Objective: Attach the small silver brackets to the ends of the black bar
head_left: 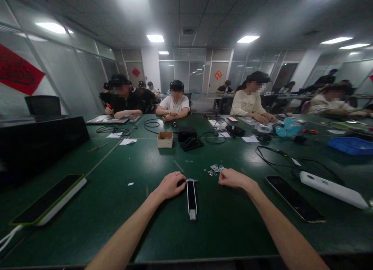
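Note:
A black and white electric screwdriver [191, 198] lies on the green table [233, 227], its metal bit pointing away from me. My left hand [169, 186] rests just left of the screwdriver's far end, with its fingers curled under and partly hidden. My right hand [234, 178] lies to the right, its fingertips close to a small metal bracket [217, 168]. Several tiny metal screws or nuts [210, 172] are scattered beside that bracket. Neither hand shows anything held.
A black tablet [295, 198] and white power strip [333, 189] lie to my right, with another tablet [46, 199] to my left. Farther off are a cardboard box [164, 139], a blue tray [351, 145], black cables [291, 161] and several seated co-workers.

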Available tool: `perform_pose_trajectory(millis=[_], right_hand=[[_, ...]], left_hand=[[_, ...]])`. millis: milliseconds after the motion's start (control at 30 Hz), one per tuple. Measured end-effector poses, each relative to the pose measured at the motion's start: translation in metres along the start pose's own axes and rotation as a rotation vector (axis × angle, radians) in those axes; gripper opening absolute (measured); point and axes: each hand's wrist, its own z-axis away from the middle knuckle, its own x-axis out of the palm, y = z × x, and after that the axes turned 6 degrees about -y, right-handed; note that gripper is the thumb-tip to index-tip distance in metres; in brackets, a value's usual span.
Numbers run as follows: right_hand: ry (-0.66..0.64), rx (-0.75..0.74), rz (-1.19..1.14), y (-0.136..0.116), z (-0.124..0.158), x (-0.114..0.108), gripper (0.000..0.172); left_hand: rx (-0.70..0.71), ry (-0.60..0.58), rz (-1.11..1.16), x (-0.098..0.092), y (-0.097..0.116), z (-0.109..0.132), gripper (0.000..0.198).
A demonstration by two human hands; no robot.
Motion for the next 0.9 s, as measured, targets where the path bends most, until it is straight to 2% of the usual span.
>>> perform_pose_trajectory(millis=[167, 433, 900], right_hand=[[-0.012, 0.05, 0.026, -0.0027, -0.0003, -0.0009, 0.014], [-0.04, 0.024, -0.022, -0.002, -0.0024, 0.0009, 0.01], [0.044, 0.036, 0.057, -0.0068, 0.0004, 0.0003, 0.01]], left_hand=[[0.016, 0.008, -0.002, -0.0005, 0.0002, -0.0001, 0.018], [-0.001, -0.013, 0.014, -0.0044, 0.0037, 0.0008, 0.018], [-0.002, -0.019, 0.016, -0.0027, 0.0023, 0.0006, 0.019]])
